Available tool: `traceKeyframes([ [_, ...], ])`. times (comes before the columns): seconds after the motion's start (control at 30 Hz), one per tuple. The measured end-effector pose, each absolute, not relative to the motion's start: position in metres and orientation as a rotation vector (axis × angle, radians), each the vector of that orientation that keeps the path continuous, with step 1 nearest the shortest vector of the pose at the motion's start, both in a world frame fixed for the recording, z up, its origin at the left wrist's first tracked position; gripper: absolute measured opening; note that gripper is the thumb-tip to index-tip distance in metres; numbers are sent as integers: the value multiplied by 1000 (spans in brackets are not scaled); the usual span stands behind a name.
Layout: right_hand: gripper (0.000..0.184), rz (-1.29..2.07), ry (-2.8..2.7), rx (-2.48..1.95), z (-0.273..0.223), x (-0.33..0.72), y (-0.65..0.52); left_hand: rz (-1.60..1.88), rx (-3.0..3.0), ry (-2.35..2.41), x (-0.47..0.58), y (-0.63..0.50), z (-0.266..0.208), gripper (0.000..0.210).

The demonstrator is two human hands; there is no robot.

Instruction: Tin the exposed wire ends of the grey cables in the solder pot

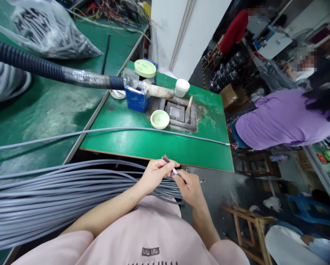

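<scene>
Both hands meet in front of my body at the green table's near edge. My left hand (158,173) is closed, pinching the thin coloured wires (165,159) that fan out of a cable end. Close beside it, my right hand (191,187) is closed on the same cable end, near its short white sleeve (174,171). The rest of this cable is hidden under my right fingers. Behind and left of my hands runs a thick bundle of grey cables (71,200). One single grey cable (131,129) lies across the table, its bare wire ends past the right edge.
A square metal pot (176,111) is set into the green table (120,143), with a wooden-looking stick (189,106) in it. Around it stand a pale green dish (159,119), a white tub (181,87) and a blue box (137,100) under a black hose (43,68). People sit at right.
</scene>
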State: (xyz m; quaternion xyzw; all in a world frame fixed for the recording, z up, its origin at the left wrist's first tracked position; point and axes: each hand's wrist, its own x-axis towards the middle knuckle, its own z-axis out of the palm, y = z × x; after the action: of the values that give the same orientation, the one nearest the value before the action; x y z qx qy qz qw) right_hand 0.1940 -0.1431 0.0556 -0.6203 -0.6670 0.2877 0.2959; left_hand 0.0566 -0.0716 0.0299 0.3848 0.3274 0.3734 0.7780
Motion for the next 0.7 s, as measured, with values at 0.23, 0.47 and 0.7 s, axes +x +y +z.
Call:
traceKeyframes([
  [0.23, 33, 754, -1567, -1774, 58, 199, -143, 1093, 443, 738, 43, -38, 32, 34],
  [0.47, 32, 736, -1566, -1781, 59, 196, -142, 927, 477, 728, 42, -47, 27, 31],
  [0.7, 22, 521, -1671, -1748, 58, 188, -140, 862, 593, 710, 47, -63, 26, 24],
])
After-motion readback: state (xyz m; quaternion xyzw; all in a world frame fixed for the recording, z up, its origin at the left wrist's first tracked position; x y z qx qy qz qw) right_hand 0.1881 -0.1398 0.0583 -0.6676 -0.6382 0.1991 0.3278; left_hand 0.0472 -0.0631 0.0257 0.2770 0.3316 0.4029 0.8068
